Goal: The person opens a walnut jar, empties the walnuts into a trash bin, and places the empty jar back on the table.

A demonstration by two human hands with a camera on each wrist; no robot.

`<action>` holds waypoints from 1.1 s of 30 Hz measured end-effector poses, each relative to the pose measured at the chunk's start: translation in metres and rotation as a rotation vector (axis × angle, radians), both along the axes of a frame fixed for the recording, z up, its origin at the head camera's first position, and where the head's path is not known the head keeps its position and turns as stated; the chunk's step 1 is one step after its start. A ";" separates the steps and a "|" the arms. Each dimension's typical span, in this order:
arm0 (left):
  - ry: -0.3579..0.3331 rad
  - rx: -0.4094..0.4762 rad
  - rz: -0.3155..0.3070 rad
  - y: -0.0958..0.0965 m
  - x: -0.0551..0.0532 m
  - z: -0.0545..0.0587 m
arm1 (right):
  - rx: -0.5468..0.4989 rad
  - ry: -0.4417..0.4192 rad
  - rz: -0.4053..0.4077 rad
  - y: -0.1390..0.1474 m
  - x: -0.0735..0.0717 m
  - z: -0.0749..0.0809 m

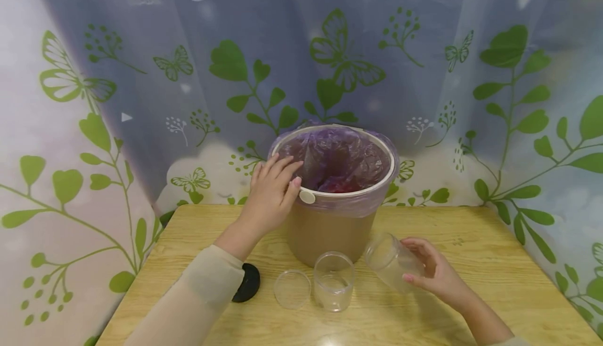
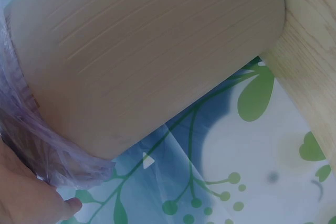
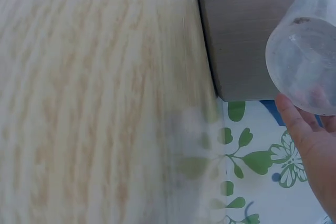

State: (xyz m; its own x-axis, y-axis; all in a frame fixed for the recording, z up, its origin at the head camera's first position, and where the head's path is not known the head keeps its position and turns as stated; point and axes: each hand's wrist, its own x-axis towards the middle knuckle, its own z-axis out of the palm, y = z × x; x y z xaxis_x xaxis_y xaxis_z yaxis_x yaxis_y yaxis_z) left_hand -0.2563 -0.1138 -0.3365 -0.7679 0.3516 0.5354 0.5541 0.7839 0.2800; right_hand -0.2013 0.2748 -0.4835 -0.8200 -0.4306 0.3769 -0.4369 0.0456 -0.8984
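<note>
My right hand (image 1: 435, 275) holds a clear plastic jar (image 1: 390, 262), tilted with its mouth toward the bin; in the right wrist view the jar (image 3: 307, 56) shows its round base. My left hand (image 1: 272, 191) rests on the left rim of a brown trash bin (image 1: 330, 236), fingers stretched over the edge. A thin purple trash bag (image 1: 358, 207) lines the bin and folds over the rim under a white ring. Something reddish shows deep inside the bag. In front of the bin, a second clear jar (image 1: 333, 286) stands upright on the table.
A clear round lid (image 1: 292, 289) lies left of the standing jar. Farther left is a black round lid (image 1: 248, 283), partly hidden by my left sleeve. The wooden table (image 1: 471, 231) ends at a patterned curtain (image 1: 424, 21) behind the bin.
</note>
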 end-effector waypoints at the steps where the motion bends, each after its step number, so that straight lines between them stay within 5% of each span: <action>1: 0.000 0.002 0.001 0.000 0.000 0.000 | -0.001 -0.008 0.007 0.000 0.000 -0.001; 17: 0.011 -0.005 0.004 0.000 -0.002 -0.001 | 0.120 -0.163 -0.024 0.002 -0.001 -0.012; 25: 0.008 -0.002 0.006 0.001 -0.001 -0.001 | 0.236 -0.160 -0.038 0.002 -0.001 -0.014; 33: 0.007 0.003 0.005 0.001 0.001 0.000 | 0.221 -0.149 -0.023 -0.002 -0.001 -0.016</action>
